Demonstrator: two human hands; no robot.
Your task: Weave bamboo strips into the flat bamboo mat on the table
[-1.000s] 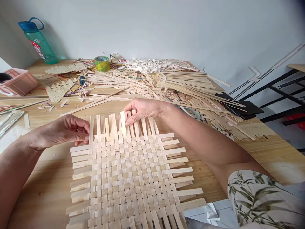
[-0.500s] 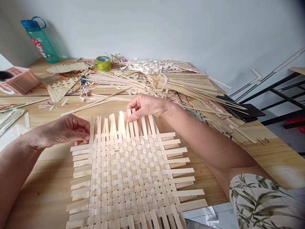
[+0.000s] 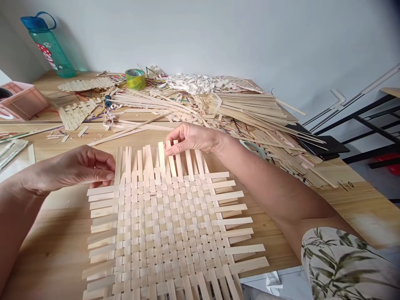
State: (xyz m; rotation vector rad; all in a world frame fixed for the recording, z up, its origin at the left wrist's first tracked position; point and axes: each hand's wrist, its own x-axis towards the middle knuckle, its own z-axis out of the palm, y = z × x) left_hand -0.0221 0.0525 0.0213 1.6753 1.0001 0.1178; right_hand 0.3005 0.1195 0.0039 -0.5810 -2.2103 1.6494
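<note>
A mat woven from pale wood strips (image 3: 168,225) lies in front of me, its loose strip ends sticking out on all sides. My left hand (image 3: 86,166) is closed at the mat's upper left corner, thumb and fingers pinching beside the leftmost upright strip; the fingertips are partly hidden. Along the far edge, my right hand (image 3: 190,139) pinches the end of one upright wood strip (image 3: 172,166) between thumb and forefinger. Other loose ends stand on both sides of that strip.
Loose strips (image 3: 250,110) and scraps cover the back of the wooden table (image 3: 56,233). A yellow-green tape roll (image 3: 135,79), a teal bottle (image 3: 51,50) and a pink basket (image 3: 23,100) stand farther back. Another tape roll (image 3: 253,149) lies behind my right forearm.
The mat and my left hand appear slightly farther left and higher in view. My right hand stays at the far edge, its pinched strip shifted a little.
</note>
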